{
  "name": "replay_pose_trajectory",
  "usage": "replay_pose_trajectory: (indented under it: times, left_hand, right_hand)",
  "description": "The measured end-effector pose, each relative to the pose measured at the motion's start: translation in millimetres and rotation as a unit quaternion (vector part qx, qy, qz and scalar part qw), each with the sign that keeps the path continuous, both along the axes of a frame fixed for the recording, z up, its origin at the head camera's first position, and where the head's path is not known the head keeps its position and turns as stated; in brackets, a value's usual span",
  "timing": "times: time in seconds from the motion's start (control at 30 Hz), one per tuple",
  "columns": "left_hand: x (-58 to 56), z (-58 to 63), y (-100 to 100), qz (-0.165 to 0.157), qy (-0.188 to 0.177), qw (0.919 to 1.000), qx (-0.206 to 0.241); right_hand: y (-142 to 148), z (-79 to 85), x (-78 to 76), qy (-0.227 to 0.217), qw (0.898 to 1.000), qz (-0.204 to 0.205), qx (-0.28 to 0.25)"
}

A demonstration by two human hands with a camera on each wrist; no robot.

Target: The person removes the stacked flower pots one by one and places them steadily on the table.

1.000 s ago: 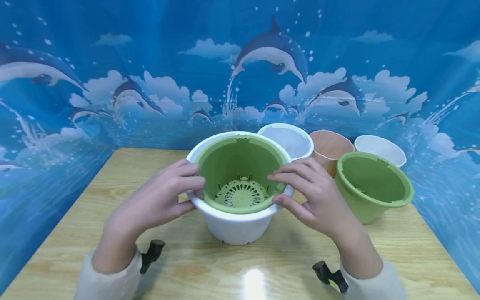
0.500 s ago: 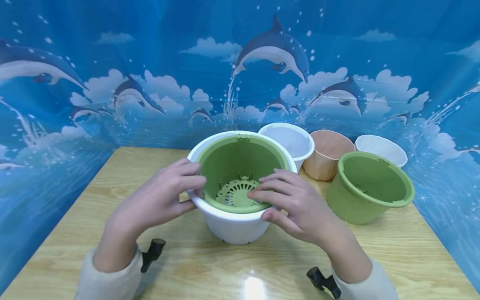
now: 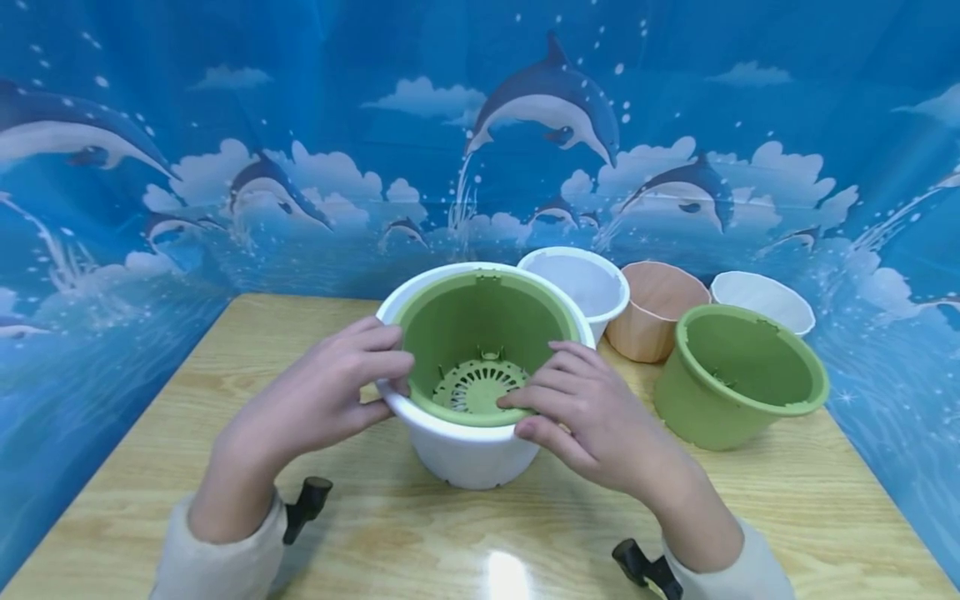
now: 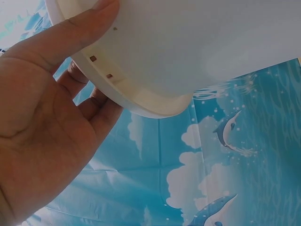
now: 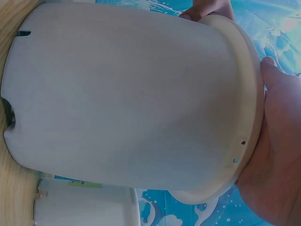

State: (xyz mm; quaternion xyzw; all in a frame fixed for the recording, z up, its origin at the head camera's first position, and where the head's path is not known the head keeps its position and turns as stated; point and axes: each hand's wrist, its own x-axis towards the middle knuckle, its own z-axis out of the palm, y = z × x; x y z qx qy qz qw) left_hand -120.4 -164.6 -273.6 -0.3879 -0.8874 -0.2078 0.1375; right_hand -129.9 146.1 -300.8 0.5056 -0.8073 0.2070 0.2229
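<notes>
A white flowerpot [image 3: 476, 457] stands upright on the table, with a green flowerpot [image 3: 487, 308] nested inside it. The slotted bottom of the green one shows. At the left of the rim, my left hand [image 3: 337, 383] grips the white flowerpot. The left wrist view shows its thumb [image 4: 84, 30] outside, below the rim, and its other fingers going behind the rim. On the front right, my right hand [image 3: 600, 417] holds the rim, fingers reaching over into the green flowerpot. In the right wrist view the right thumb [image 5: 275, 75] touches the rim's edge; the other fingertips are hidden there.
At the right stands another green flowerpot [image 3: 705, 408]. Behind it are a pale grey-white pot [image 3: 600, 321], a peach pot [image 3: 648, 333] and a white pot [image 3: 761, 300]. A blue dolphin-print curtain [image 3: 337, 125] closes the table [image 3: 375, 550] in at the back and sides.
My right hand has slid along the rim from the right side toward the front, mostly in the first half second. My left hand and the pots look unmoved.
</notes>
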Motion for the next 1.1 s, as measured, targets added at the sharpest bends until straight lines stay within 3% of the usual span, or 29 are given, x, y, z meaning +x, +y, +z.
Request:
replay_pose_trajectory:
  times: [0.73, 1.1]
  left_hand:
    - [0.4, 0.7, -1, 0.003, 0.004, 1.0000, -0.006]
    - [4.7, 4.9, -10, -0.021, 0.023, 0.9991, 0.029]
  right_hand:
    - [-1, -0.8, -3.1, -0.016, 0.999, 0.026, -0.034]
    - [-3, -0.3, -1.9, -0.032, 0.996, 0.039, -0.067]
